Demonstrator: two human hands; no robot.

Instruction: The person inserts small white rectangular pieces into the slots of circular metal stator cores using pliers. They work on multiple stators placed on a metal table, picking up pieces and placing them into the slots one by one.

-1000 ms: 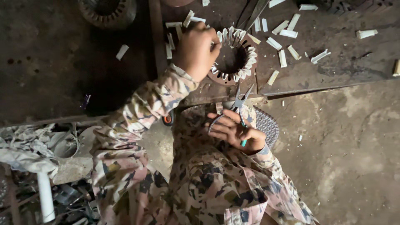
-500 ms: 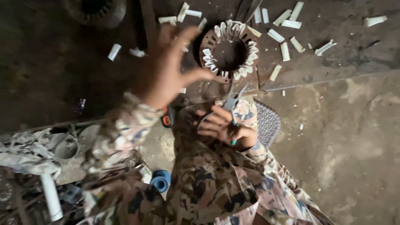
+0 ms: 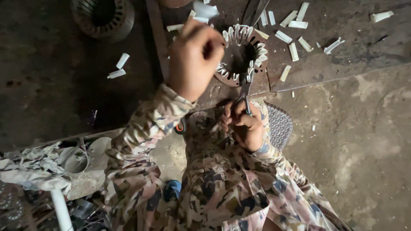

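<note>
Rusty bench (image 3: 368, 47); steel scissors (image 3: 245, 92) in right hand (image 3: 244, 126).

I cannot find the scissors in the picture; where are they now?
In the head view, the scissors are just right of centre, held in the right hand, blades pointing up at the slotted ring.

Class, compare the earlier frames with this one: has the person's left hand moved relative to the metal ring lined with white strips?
Yes. The left hand has lifted off the metal ring and now hangs raised to its left, pinching a white strip.
</note>
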